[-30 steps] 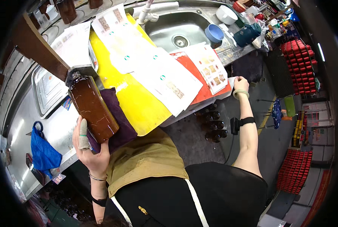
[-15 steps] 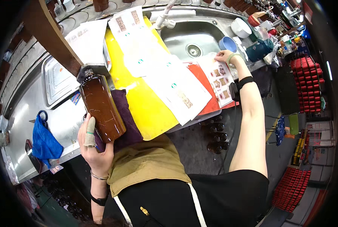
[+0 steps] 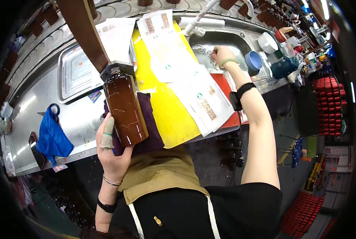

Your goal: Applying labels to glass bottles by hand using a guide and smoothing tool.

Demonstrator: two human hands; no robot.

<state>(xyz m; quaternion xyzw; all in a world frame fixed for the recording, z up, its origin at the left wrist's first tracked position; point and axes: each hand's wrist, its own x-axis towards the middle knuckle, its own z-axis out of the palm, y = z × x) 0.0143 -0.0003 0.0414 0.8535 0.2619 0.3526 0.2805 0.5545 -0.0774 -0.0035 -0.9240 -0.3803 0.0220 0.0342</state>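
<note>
My left hand point(image 3: 113, 159) cups the base of a square brown glass bottle point(image 3: 124, 105) marked with pale, thin lines. One finger wears a beige finger cover. The bottle's neck end meets a dark fitting point(image 3: 116, 68) at the end of a wooden bar point(image 3: 80, 30), and a purple cloth point(image 3: 150, 119) lies beneath and beside it. My right hand point(image 3: 223, 55) is over the steel sink point(image 3: 241, 42), fingers curled together beside something clear and shiny, perhaps water or film; what they hold is hidden. Printed white sheets point(image 3: 182, 83) lie on a yellow board point(image 3: 174, 133).
A red board point(image 3: 225, 85) lies partly under the sheets. Right of the sink stand a blue cup point(image 3: 253, 60) and a white bowl point(image 3: 268, 42). A metal tray point(image 3: 72, 75), blue cloth point(image 3: 55, 137) and phone-like dark object point(image 3: 36, 151) are on the left. The faucet point(image 3: 194, 28) reaches over the sink.
My right hand has gone from the edge of a printed picture sheet to over the sink, its fingers now curled. My left hand still holds the bottle. The whole view has shifted slightly.
</note>
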